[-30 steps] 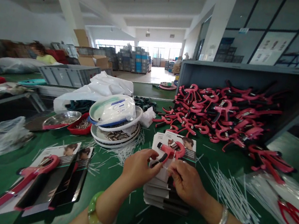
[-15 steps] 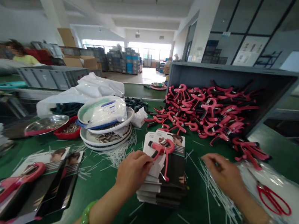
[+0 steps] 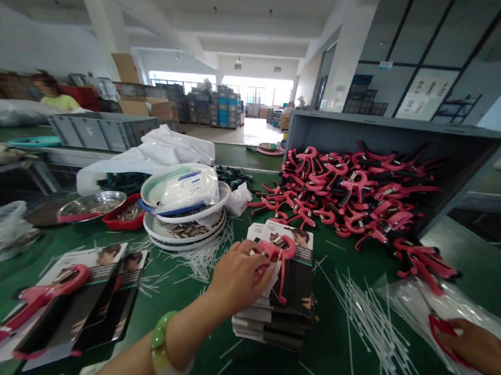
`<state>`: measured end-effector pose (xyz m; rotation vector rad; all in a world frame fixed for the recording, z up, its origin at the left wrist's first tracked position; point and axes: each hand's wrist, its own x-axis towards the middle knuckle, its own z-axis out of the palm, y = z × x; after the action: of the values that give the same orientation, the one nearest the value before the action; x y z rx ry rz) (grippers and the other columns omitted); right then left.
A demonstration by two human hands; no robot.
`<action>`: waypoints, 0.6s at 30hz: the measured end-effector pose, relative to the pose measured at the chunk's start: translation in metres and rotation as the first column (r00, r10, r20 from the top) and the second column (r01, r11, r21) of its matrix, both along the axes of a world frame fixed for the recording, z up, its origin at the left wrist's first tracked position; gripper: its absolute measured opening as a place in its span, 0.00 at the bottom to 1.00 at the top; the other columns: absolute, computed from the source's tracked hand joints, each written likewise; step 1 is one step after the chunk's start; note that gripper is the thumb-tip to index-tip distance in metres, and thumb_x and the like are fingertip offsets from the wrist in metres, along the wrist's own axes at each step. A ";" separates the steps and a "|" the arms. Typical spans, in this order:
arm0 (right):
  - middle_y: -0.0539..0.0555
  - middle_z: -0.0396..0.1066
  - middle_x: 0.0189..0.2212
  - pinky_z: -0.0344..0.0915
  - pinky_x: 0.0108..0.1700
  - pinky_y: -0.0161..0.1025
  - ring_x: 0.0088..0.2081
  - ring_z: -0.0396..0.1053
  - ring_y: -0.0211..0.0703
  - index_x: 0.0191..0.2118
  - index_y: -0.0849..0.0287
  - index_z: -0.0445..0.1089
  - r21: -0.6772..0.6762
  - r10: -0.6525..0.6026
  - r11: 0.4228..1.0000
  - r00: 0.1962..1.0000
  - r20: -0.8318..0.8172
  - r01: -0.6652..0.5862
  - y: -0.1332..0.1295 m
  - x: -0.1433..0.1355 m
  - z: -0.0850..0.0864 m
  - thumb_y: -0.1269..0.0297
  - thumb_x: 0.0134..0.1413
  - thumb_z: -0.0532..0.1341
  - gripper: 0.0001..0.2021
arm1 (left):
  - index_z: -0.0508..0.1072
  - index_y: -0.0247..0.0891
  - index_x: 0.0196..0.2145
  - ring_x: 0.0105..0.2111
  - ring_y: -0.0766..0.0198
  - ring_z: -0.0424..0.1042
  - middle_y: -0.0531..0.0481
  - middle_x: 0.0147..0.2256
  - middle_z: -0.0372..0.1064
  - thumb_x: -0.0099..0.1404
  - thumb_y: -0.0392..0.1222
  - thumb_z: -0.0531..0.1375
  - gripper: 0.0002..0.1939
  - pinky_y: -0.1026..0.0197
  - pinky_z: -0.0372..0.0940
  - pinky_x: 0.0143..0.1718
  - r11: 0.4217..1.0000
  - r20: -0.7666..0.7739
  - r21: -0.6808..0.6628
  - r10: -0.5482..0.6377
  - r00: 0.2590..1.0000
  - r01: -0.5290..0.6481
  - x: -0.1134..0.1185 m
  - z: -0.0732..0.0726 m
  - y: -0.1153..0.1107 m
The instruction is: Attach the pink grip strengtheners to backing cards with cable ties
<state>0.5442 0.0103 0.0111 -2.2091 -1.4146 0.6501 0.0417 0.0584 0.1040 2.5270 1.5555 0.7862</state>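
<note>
L hand (image 3: 238, 279), fingers closed on pink pliers (image 3: 290, 252) atop the card stack (image 3: 295, 286), prob. steadies them against the top card. Well to the R of the stack, R hand (image 3: 479, 347) has its fingers around red scissors (image 3: 439, 329); white ties (image 3: 376, 337) lie loose just R of the stack, prob. for quick reach.

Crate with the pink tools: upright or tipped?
Tipped: the crate opens toward the camera and pink tools spread out onto the table.
</note>
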 end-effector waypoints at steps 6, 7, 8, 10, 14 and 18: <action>0.62 0.71 0.41 0.68 0.43 0.43 0.42 0.71 0.53 0.40 0.50 0.66 0.130 0.069 0.991 0.876 -0.478 -0.007 -0.013 -0.109 0.058 0.48 0.46 0.62 0.17 | 0.79 0.46 0.29 0.39 0.55 0.67 0.47 0.36 0.68 0.57 0.47 0.57 0.10 0.57 0.62 0.36 0.982 0.006 -0.147 0.121 0.993 -0.119 0.026 -0.004 0.014; 0.60 0.72 0.38 0.69 0.41 0.43 0.40 0.72 0.53 0.39 0.51 0.66 0.146 0.104 0.989 0.871 -0.481 -0.038 -0.011 -0.133 0.068 0.48 0.43 0.64 0.19 | 0.79 0.46 0.29 0.39 0.55 0.67 0.47 0.37 0.68 0.56 0.46 0.58 0.09 0.57 0.61 0.36 0.978 0.027 -0.171 0.129 0.991 -0.123 0.028 -0.005 0.015; 0.58 0.72 0.37 0.69 0.39 0.44 0.38 0.72 0.52 0.42 0.53 0.66 0.142 0.171 0.983 0.869 -0.464 -0.117 -0.009 -0.156 0.078 0.48 0.44 0.64 0.21 | 0.79 0.46 0.28 0.39 0.55 0.67 0.47 0.37 0.67 0.55 0.45 0.58 0.09 0.57 0.61 0.37 0.973 0.054 -0.196 0.135 0.989 -0.122 0.028 -0.006 0.015; 0.56 0.72 0.36 0.69 0.40 0.41 0.37 0.71 0.48 0.49 0.54 0.63 0.116 0.323 0.946 0.843 -0.431 -0.303 -0.002 -0.197 0.096 0.49 0.43 0.65 0.27 | 0.78 0.44 0.27 0.38 0.56 0.67 0.47 0.36 0.67 0.52 0.43 0.59 0.07 0.58 0.61 0.37 0.962 0.129 -0.252 0.140 0.982 -0.104 0.028 -0.007 0.017; 0.48 0.67 0.26 0.68 0.27 0.34 0.24 0.66 0.35 0.50 0.57 0.63 0.029 0.515 0.835 0.763 -0.391 -0.549 0.016 -0.253 0.121 0.46 0.45 0.63 0.28 | 0.72 0.38 0.19 0.33 0.60 0.66 0.49 0.27 0.65 0.53 0.40 0.59 0.07 0.60 0.60 0.35 0.927 0.354 -0.374 0.141 0.925 0.002 0.023 -0.010 0.024; 0.44 0.63 0.18 0.57 0.15 0.27 0.15 0.59 0.29 0.40 0.59 0.63 -0.136 0.502 0.774 0.730 -0.464 -0.618 0.037 -0.274 0.131 0.41 0.42 0.63 0.27 | 0.68 0.37 0.18 0.27 0.66 0.63 0.53 0.22 0.61 0.57 0.43 0.58 0.12 0.64 0.58 0.30 0.915 0.443 -0.398 0.128 0.887 0.067 0.017 -0.016 0.029</action>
<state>0.2706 0.0471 0.1419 -1.6372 -1.8538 1.5148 0.0592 0.0875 0.0882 1.8534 1.4150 0.8791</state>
